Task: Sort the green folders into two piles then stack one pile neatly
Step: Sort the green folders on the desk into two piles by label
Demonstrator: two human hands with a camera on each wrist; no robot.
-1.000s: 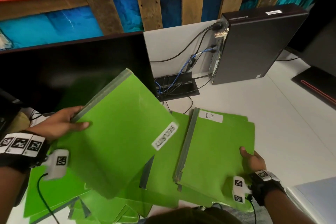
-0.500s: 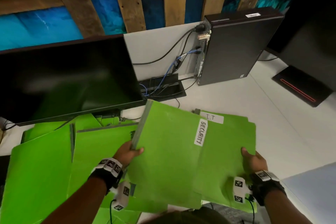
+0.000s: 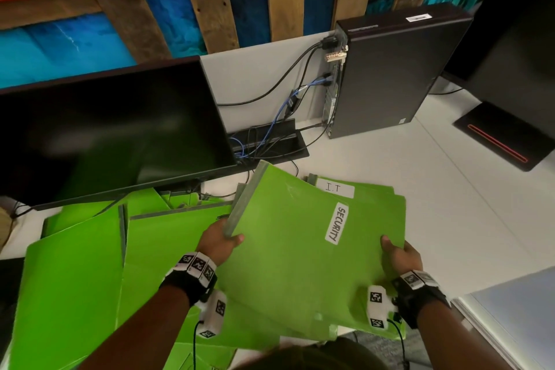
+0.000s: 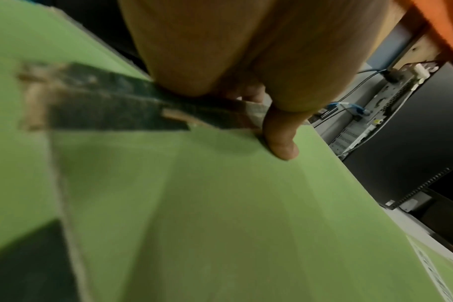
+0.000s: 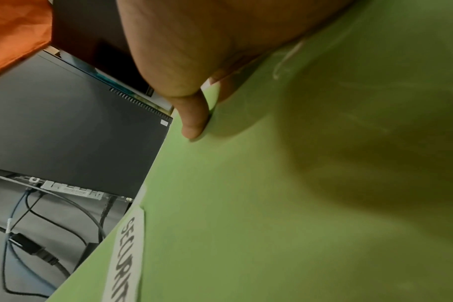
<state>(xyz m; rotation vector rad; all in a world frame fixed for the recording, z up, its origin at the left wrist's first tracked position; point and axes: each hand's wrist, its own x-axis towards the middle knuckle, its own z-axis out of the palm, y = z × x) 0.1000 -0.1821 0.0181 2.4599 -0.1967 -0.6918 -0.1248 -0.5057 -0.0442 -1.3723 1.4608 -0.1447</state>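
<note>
On the white desk [image 3: 390, 177] in front of you, your left hand [image 3: 218, 242] grips the SECURITY folder [image 3: 288, 249] at its grey spine [image 3: 244, 198], thumb on the green cover and the other fingers curled underneath. The left wrist view shows that thumb [image 4: 282, 141] pressed flat on the cover just beside the spine. Your right hand [image 3: 399, 257] holds the opposite edge of the same folder, thumb on top and fingers hidden below; you cannot tell whether they also catch the folders beneath it. From the right wrist view the thumb [image 5: 194, 120] lies along the folder's edge, with the white SECURITY label [image 5: 127, 255] further along the cover.

The SECURITY folder sits tilted over the right-hand pile [image 3: 387, 198], whose top folder carries a white I.T label [image 3: 335, 188] peeking out past its far edge. To your left, the other green folders [image 3: 75, 279] lie loosely overlapped across the desk, some reaching under the dark monitor [image 3: 105, 135].

Behind the folders a black desktop computer [image 3: 390, 75] stands upright with black and blue cables [image 3: 288, 99] running from its rear into a cable tray [image 3: 270, 144] in the desk.
</note>
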